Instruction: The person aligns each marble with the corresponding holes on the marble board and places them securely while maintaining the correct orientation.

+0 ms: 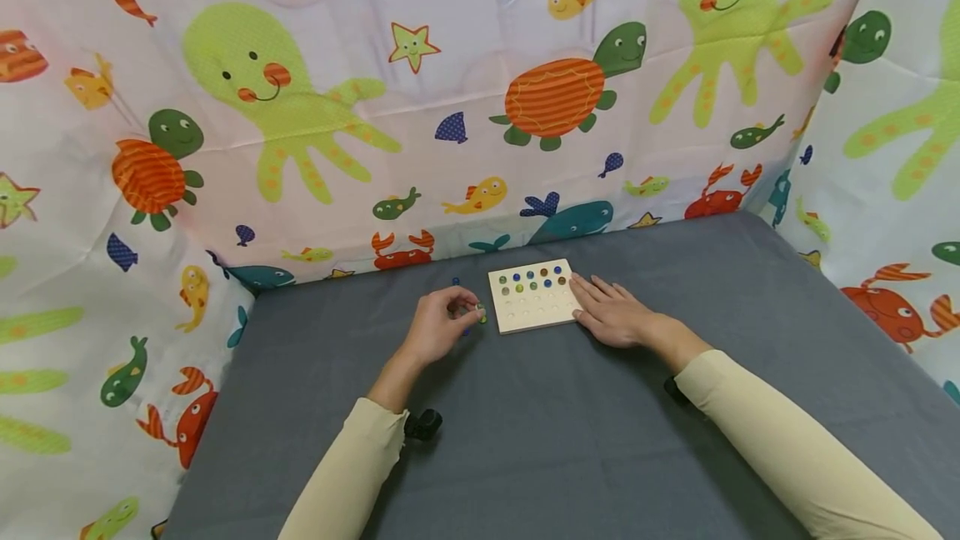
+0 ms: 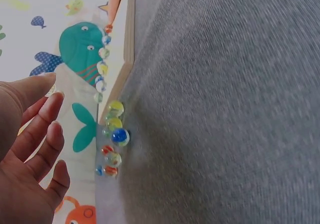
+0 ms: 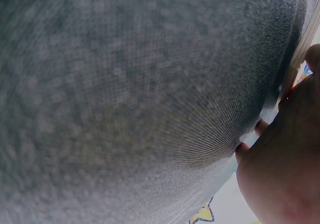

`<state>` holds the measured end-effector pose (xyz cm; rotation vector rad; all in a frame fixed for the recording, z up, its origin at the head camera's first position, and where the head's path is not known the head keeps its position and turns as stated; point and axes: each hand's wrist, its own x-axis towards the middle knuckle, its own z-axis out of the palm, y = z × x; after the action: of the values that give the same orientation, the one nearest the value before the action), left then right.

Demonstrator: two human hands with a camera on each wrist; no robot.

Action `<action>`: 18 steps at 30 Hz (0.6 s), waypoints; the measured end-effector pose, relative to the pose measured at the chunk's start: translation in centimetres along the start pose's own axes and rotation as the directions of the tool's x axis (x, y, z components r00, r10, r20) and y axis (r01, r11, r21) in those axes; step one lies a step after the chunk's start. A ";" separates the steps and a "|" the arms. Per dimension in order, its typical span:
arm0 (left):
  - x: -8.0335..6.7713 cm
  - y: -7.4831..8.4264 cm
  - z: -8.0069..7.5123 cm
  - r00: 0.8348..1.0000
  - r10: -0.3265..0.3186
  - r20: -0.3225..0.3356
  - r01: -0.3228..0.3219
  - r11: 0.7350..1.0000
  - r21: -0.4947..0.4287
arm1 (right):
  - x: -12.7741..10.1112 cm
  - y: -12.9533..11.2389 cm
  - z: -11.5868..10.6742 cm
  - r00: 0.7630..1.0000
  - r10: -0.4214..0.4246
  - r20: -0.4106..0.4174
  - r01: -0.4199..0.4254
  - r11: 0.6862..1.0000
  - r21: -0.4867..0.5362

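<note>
A square pale wooden board (image 1: pixel 534 300) with rows of small dimples lies flat on a grey cloth-covered table (image 1: pixel 570 440). The two rows farthest from the person hold glass marbles (image 1: pixel 531 279), blue, green and orange ones.

The left hand (image 1: pixel 438 325) sits just to the left of the board, fingers curled inward with the fingertips drawn together near a greenish marble (image 1: pixel 481 316) at the board's left edge. The head view does not show clearly whether the fingertips pinch it or only hover over it. In the left wrist view the fingers (image 2: pixel 42 134) look loosely spread and bent, holding nothing that can be seen, and a cluster of loose marbles (image 2: pixel 114 134), yellow, blue and orange-streaked, lies on the cloth right beside the board's edge (image 2: pixel 127 54). One small blue marble (image 1: pixel 455 281) rests alone on the cloth a little beyond the left hand.

The right hand (image 1: pixel 611 311) lies flat, palm down, against the right edge of the board, fingers straight and relaxed, their tips touching the board's side; it grasps nothing. The right wrist view shows mostly blurred grey cloth (image 3: pixel 130 94) and part of the hand (image 3: pixel 282 174) pressed on it.

A sea-creature printed curtain (image 1: pixel 300 107) rises behind the board.
</note>
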<state>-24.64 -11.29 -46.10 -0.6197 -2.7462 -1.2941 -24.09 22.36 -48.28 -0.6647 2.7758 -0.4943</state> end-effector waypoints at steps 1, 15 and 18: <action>0.1 0.1 0.0 1.000 0.002 0.001 -0.002 1.000 0.007 | 0.1 0.2 0.1 1.000 0.000 0.004 0.000 1.000 -0.004; 0.7 1.0 1.2 1.000 0.024 0.016 -0.024 1.000 0.002 | 0.9 1.3 1.2 1.000 0.005 -0.010 -0.006 0.999 -0.033; 0.9 1.3 1.4 0.999 0.029 0.015 -0.029 1.000 0.000 | 0.9 1.2 1.1 1.000 0.010 -0.008 -0.010 0.999 -0.034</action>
<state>-24.78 -9.19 -45.94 -0.6702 -2.7383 -1.2886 -24.96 22.64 -49.85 -0.6571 2.7994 -0.4493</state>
